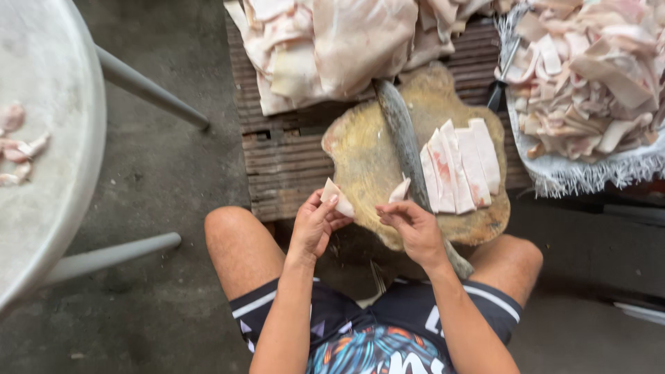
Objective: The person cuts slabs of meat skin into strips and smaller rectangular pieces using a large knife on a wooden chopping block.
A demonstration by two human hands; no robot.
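Grey concrete floor, and a worn round chopping block (367,163) on a slatted pallet (277,166). Left hand (315,225) pinches a pale, waxy fat piece (337,197) at the block's near edge (wrist cocked up). Right hand (414,227) pinches a smaller sliver (400,190) beside the long knife (405,138).

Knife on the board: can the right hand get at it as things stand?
Probably yes. The right hand holds only a small piece and sits right beside the knife, nothing between them.

Worn, stained wood board (360,159) on a rough slatted pallet (277,166); glossy pale fat strips (460,166); dull metal knife (405,138); matt concrete floor (173,180).
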